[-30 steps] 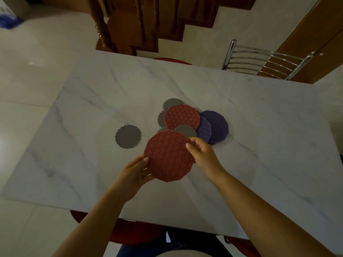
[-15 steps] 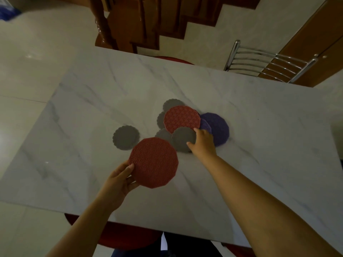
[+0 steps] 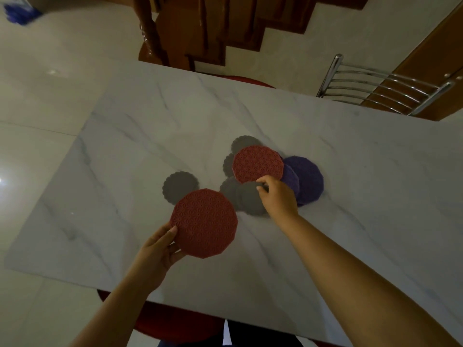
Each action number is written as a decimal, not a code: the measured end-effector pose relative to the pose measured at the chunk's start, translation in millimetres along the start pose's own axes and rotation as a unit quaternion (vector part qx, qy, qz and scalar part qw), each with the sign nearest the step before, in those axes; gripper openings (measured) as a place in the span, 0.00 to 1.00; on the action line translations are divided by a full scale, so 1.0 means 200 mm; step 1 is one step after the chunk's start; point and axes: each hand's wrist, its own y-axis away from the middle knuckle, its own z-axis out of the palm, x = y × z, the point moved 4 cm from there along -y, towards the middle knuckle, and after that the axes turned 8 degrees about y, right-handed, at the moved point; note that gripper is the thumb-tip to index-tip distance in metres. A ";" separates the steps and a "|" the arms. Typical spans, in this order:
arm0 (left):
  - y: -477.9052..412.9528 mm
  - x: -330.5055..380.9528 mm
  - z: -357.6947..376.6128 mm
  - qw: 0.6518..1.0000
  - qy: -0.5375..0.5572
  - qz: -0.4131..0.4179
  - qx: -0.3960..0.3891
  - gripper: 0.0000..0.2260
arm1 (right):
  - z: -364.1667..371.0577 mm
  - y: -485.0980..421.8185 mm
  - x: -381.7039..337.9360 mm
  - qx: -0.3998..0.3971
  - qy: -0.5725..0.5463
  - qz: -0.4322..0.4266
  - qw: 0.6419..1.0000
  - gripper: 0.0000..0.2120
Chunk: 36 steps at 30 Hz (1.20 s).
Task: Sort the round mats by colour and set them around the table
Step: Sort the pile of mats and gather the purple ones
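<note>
My left hand (image 3: 156, 251) holds a large red patterned mat (image 3: 204, 222) by its near-left edge, just above the marble table (image 3: 125, 136). My right hand (image 3: 276, 197) pinches the far edge of a grey scalloped mat (image 3: 249, 200) in the pile. A second red mat (image 3: 258, 164) lies on top of the pile, with two purple mats (image 3: 307, 180) to its right. More grey mats stick out from under the pile, one at its far edge (image 3: 241, 144). A single grey mat (image 3: 179, 186) lies apart on the left, partly covered by the held red mat.
A chrome-backed chair (image 3: 380, 88) stands at the table's far right. A wooden stair post (image 3: 152, 33) rises behind the far edge. A red seat (image 3: 172, 324) shows under the near edge, by my body.
My left hand carried the red mat to the left, away from the pile. My right hand let go of it and took hold of the grey mat's edge.
</note>
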 end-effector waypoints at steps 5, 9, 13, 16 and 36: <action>0.03 0.04 -0.09 1.000 0.016 -0.001 0.012 0.12 | 0.01 -0.12 -0.23 -0.011 -0.172 0.031 0.985 0.10; 0.04 0.07 -0.16 0.998 0.049 0.006 0.039 0.12 | 0.15 -0.28 -0.47 -0.064 -0.231 0.070 0.968 0.12; 0.05 0.10 -0.24 0.996 0.062 0.010 0.062 0.12 | 0.29 -0.43 -0.64 -0.086 -0.289 0.124 0.945 0.13; 0.04 0.11 -0.29 0.996 0.063 0.014 0.068 0.12 | 0.33 -0.53 -0.70 -0.102 -0.266 0.118 0.951 0.13; -0.05 0.06 -0.07 1.000 0.017 -0.020 0.007 0.12 | -0.02 -0.34 0.01 -0.090 0.199 0.146 0.965 0.47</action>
